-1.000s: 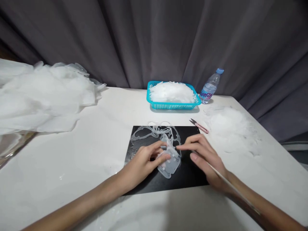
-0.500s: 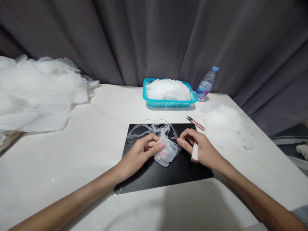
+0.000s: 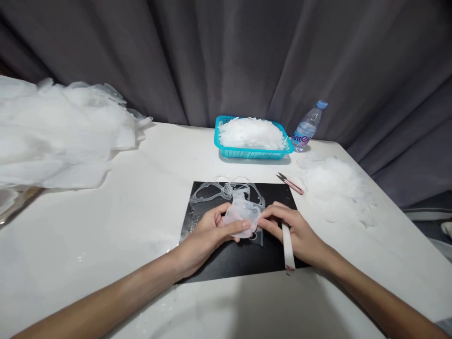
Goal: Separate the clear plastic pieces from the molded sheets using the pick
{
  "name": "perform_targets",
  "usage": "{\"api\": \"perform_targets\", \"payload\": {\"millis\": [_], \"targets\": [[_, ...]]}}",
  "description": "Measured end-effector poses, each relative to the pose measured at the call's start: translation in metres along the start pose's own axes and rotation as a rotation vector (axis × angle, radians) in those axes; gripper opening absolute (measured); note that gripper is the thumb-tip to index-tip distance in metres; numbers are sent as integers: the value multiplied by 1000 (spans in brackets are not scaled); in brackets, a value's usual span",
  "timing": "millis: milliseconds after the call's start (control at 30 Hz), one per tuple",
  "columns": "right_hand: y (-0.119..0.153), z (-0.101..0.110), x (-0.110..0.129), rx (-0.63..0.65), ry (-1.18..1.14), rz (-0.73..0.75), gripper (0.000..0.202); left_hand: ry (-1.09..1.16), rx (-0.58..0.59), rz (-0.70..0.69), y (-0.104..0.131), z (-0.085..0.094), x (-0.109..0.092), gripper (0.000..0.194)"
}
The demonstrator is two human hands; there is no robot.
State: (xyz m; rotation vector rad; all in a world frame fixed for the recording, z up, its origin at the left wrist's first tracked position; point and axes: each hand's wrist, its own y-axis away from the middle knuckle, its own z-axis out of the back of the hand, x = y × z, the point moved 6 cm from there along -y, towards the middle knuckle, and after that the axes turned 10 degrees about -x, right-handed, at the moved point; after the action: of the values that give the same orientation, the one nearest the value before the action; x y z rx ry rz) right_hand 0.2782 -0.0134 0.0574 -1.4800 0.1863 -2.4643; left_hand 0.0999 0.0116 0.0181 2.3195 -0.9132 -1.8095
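Above the middle of the black mat (image 3: 226, 268), my left hand (image 3: 215, 228) grips a translucent plastic piece (image 3: 240, 214) between thumb and fingers. My right hand (image 3: 294, 228) has its thumb and forefinger at the piece's right edge, a white stick (image 3: 288, 249) held in the grip. Thin clear offcuts (image 3: 208, 191) lie along the mat's far edge, pink snips (image 3: 294, 185) beside its far right corner. Toward the table's (image 3: 148, 188) right edge spreads a white heap (image 3: 335, 186); by its far edge stand a blue basket (image 3: 254, 154) of white pieces (image 3: 250, 134) and a bottle (image 3: 306, 129)
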Motion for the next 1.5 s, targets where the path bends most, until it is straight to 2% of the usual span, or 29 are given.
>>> {"api": "perform_targets", "payload": {"millis": [100, 200, 333, 400, 500, 533, 600, 667, 767, 867, 933, 1133, 1233, 1333, 1500], "targets": [[0, 2, 5, -7, 70, 68, 15, 15, 46, 11, 1, -4, 0, 38], [-2, 1, 4, -113, 200, 137, 14, 20, 58, 42, 4, -10, 1, 39], [-9, 4, -8, -234, 343, 100, 17, -69, 81, 72, 8, -18, 6, 43], [-11, 8, -12, -157, 360, 69, 15, -144, 61, 38, 7, -15, 7, 43], [-11, 18, -9, 83, 356, 65, 9, -281, 14, -63, 2, -6, 2, 42], [-10, 24, -7, 123, 337, 52, 8, -330, 11, -99, 1, -3, -1, 41], [-13, 36, -2, 114, 263, 27, 14, -435, 17, -169, -1, 1, -6, 39], [-19, 41, 3, 44, 196, 18, 18, -579, 21, -231, -2, 5, -11, 36], [-32, 27, 3, -14, 141, -23, 20, -805, 27, -308, 1, 6, -17, 27], [-41, 1, -5, 51, 39, -145, 30, -905, 37, -344, 5, 2, -23, 22], [-43, -9, -9, 93, -24, -217, 31, -933, 26, -353, 8, 0, -26, 25], [-42, -2, -9, 160, -103, -252, 33, -830, 19, -402, 9, -5, -32, 41], [-45, 0, -6, 242, -119, -227, 35, -828, 4, -444, 8, -6, -34, 41], [-51, -2, -7, 239, 11, -170, 28, -892, 1, -474, 8, -8, -27, 39], [-53, -8, -13, 76, 345, -127, 19, -987, -81, -544, 14, -9, -10, 24]]}}
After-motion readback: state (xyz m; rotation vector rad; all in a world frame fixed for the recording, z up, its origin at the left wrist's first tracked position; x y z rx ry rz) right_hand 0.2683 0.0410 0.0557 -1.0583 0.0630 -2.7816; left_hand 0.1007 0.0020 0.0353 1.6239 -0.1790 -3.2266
